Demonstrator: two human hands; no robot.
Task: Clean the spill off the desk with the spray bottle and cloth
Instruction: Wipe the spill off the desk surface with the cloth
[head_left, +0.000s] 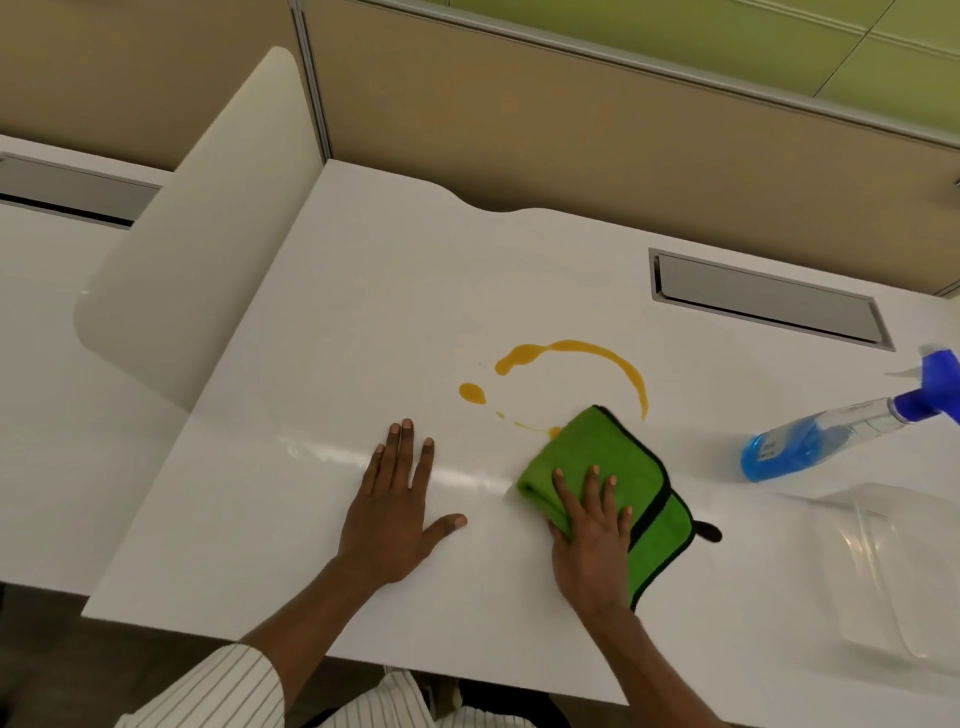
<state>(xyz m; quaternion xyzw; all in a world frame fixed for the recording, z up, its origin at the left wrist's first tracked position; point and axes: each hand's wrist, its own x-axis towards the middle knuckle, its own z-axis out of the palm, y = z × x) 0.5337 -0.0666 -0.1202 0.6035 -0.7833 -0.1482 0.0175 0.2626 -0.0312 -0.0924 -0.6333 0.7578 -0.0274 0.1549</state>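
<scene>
An orange-yellow spill (587, 358) curves in an arc across the middle of the white desk (363, 322), with a separate drop to its left. A folded green cloth (597, 457) with black trim lies at the arc's near end, its far corner touching the liquid. My right hand (592, 540) presses flat on the cloth's near part, fingers spread. My left hand (400, 509) rests palm down on the bare desk, left of the cloth, holding nothing. A clear spray bottle (810, 436) with blue liquid and a blue trigger head stands at the right, untouched.
A clear plastic container (893, 571) sits at the desk's near right. A grey cable hatch (769, 301) is set into the desk behind the spill. A cream divider panel (208, 239) rises along the left edge, and partition walls close off the back.
</scene>
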